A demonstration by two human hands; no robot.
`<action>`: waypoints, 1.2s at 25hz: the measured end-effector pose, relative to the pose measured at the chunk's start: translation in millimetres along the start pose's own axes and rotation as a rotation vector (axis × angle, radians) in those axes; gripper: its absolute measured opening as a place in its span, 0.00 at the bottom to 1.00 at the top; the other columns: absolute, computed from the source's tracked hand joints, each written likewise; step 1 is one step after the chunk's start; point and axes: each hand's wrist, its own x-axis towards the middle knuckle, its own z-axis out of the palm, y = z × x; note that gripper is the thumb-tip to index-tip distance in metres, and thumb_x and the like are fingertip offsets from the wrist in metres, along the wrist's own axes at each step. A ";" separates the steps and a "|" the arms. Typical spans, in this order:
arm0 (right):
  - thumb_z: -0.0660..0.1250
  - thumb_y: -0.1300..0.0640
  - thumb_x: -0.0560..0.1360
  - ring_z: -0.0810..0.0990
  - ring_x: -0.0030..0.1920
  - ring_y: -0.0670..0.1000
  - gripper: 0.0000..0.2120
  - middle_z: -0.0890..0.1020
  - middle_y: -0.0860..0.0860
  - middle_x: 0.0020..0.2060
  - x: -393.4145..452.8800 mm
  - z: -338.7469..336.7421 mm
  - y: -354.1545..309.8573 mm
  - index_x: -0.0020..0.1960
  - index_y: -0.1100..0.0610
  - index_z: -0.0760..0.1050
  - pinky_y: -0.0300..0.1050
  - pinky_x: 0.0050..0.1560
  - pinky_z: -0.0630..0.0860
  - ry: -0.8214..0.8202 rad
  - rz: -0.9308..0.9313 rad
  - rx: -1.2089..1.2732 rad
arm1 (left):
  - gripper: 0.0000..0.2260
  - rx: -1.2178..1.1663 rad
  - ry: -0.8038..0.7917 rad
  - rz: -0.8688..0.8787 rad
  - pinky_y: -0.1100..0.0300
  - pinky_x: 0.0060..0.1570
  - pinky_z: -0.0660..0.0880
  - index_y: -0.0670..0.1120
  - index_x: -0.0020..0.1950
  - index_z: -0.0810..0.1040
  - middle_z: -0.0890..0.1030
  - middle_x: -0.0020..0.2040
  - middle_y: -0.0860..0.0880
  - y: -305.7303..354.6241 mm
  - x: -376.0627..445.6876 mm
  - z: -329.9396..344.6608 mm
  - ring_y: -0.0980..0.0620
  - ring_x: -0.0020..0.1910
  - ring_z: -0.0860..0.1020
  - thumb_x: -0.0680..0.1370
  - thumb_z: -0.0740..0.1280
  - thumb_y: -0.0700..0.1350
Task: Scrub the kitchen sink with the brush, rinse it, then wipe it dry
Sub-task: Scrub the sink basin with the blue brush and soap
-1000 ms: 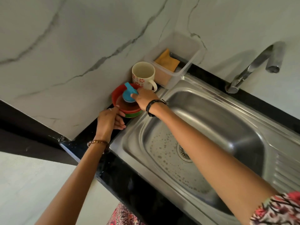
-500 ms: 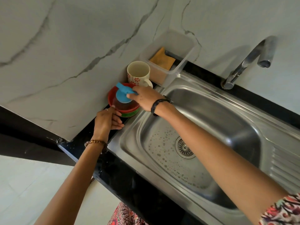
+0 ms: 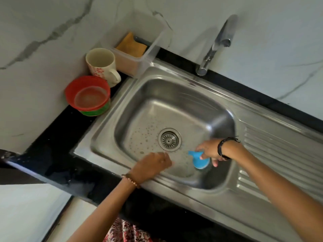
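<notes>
Holding the blue plastic brush (image 3: 200, 160) in the right hand (image 3: 208, 151), I have it inside the stainless steel sink (image 3: 174, 103), low over the basin floor near the front wall, just right of the round metal drain strainer (image 3: 169, 139). The grip of the right hand is curled round the upper part of the brush, and the brush's pointed end faces the drain. Motion blur prevents me from telling whether the brush touches the steel.

The left hand (image 3: 152, 165) sits at the sink's front rim, to the left of the brush and apart from it. Its fingers are loosely curled and grip nothing. A beaded bracelet (image 3: 131, 180) circles the left wrist; a black band (image 3: 221, 147) circles the right wrist.

Pale spots mark the basin floor left of the drain.

The black stone tabletop (image 3: 57, 154) carries these items at its rear left corner:
- a red plastic bowl (image 3: 87, 92), stacked on a green one (image 3: 95, 111);
- a cream ceramic mug with red flowers (image 3: 102, 65), just behind the bowls;
- a clear plastic container (image 3: 136, 49) holding an orange cloth (image 3: 131, 45), beside the mug.

A chrome tap (image 3: 215, 44) stands at the sink's rear edge.
</notes>
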 end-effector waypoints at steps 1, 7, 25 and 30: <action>0.59 0.58 0.79 0.74 0.20 0.43 0.18 0.77 0.50 0.36 7.7 3.5 12.5 0.68 0.58 0.68 0.33 0.22 0.69 -0.088 0.068 -0.030 | 0.11 0.079 -0.175 0.022 0.56 0.56 0.71 0.46 0.51 0.79 0.81 0.51 0.47 2.3 4.8 14.8 0.50 0.53 0.77 0.78 0.63 0.51; 0.61 0.60 0.77 0.82 0.44 0.51 0.17 0.82 0.57 0.51 65.1 30.1 31.8 0.64 0.64 0.73 0.40 0.48 0.80 0.035 0.119 -0.209 | 0.18 0.267 -0.470 0.013 0.54 0.57 0.72 0.49 0.57 0.77 0.80 0.55 0.49 11.1 27.1 43.8 0.50 0.54 0.76 0.75 0.64 0.59; 0.54 0.63 0.79 0.73 0.65 0.56 0.16 0.74 0.58 0.64 85.8 18.7 27.6 0.65 0.64 0.70 0.47 0.61 0.71 0.157 0.167 -0.329 | 0.13 0.275 -0.644 -0.085 0.61 0.48 0.66 0.49 0.49 0.80 0.75 0.41 0.56 15.4 57.1 38.7 0.54 0.45 0.73 0.72 0.68 0.57; 0.47 0.69 0.80 0.73 0.64 0.61 0.19 0.70 0.62 0.67 101.2 20.2 37.4 0.71 0.67 0.60 0.58 0.48 0.77 0.319 0.258 -0.380 | 0.12 0.292 -0.664 -0.089 0.61 0.50 0.66 0.51 0.47 0.80 0.74 0.38 0.59 17.2 60.5 37.7 0.52 0.48 0.74 0.72 0.69 0.58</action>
